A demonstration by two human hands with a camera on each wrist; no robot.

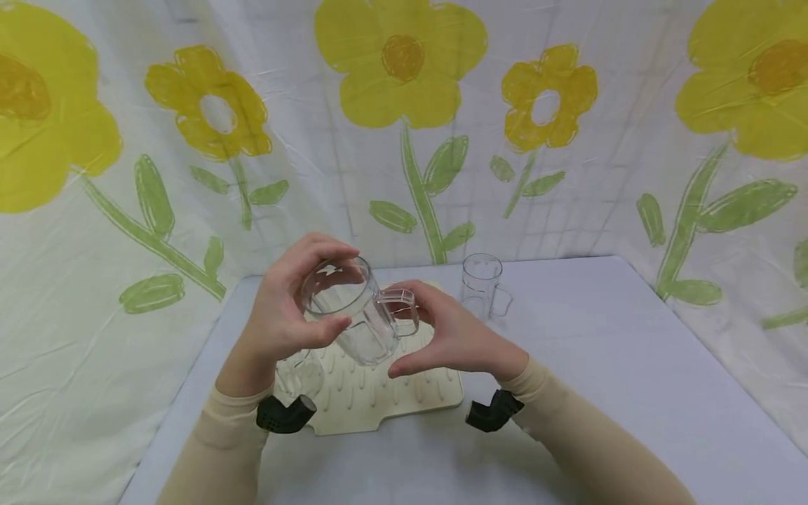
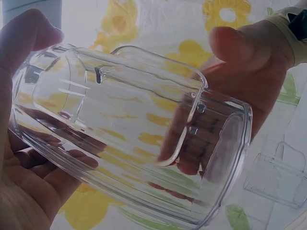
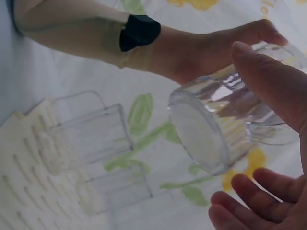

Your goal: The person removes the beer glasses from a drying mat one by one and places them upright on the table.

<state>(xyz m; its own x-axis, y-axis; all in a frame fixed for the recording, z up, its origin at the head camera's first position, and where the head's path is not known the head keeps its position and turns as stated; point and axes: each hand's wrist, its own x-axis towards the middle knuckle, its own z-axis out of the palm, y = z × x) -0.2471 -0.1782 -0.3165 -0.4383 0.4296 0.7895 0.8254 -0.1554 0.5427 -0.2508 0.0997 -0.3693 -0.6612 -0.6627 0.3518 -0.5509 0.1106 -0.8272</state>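
Observation:
My left hand [image 1: 293,301] grips a clear glass mug [image 1: 369,337] near its rim, thumb on the near side and fingers on the far side. The mug is tilted in the air, its base toward the lower right and its handle [image 1: 410,312] on the right. Beside the handle, my right hand [image 1: 451,337] is spread, thumb apart from the fingers. In the left wrist view its fingers show through the glass of the mug [image 2: 129,129]. Whether they touch it is unclear. In the right wrist view the mug's base [image 3: 199,134] faces my right hand [image 3: 273,191].
Below the hands lies a cream draining board [image 1: 419,400] with raised ridges. A second glass mug [image 1: 299,375] stands at its left, partly behind my left wrist. Another mug [image 1: 482,280] stands at the table's back right. A flowered curtain [image 1: 303,182] hangs behind the table.

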